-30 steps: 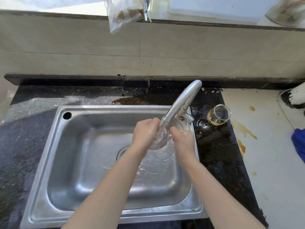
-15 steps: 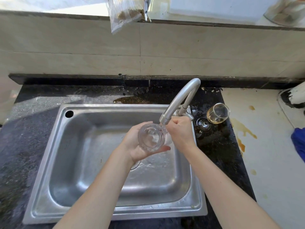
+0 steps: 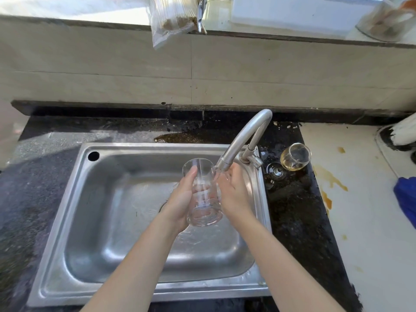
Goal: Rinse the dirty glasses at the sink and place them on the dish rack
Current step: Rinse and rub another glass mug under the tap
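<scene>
A clear tumbler is held over the steel sink, its mouth tipped away from me and up toward the faucet spout. My left hand grips it from the left side. My right hand lies against its right side under the spout, fingers fairly straight and wet with running water. A second glass with yellowish liquid in it stands tilted on the dark counter right of the faucet. No dish rack is in view.
A small glass stopper-like piece lies on the wet black counter. The white counter to the right has brown stains, a blue cloth and a dark-rimmed dish. A plastic bag hangs over the window ledge.
The tumbler has turned from facing me end-on to lying lengthwise with its mouth toward the spout. My right hand has dropped from the faucet area onto the glass's side.
</scene>
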`<act>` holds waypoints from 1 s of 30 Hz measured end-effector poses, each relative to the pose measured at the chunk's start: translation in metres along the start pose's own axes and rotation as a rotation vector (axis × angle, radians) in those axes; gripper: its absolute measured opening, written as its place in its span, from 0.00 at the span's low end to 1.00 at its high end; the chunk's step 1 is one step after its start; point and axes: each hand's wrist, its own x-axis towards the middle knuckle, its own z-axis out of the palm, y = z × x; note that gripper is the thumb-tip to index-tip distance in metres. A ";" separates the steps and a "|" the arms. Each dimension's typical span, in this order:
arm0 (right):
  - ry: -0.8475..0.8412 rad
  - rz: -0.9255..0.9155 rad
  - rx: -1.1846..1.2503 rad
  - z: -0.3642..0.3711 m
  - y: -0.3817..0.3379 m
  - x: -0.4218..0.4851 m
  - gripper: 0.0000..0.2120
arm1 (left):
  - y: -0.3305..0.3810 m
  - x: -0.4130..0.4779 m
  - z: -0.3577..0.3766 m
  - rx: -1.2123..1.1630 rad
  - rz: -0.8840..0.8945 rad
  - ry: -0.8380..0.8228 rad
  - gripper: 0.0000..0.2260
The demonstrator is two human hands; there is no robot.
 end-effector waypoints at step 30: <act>0.065 0.251 -0.216 0.024 -0.031 0.011 0.13 | -0.016 -0.010 -0.004 0.234 0.016 0.070 0.27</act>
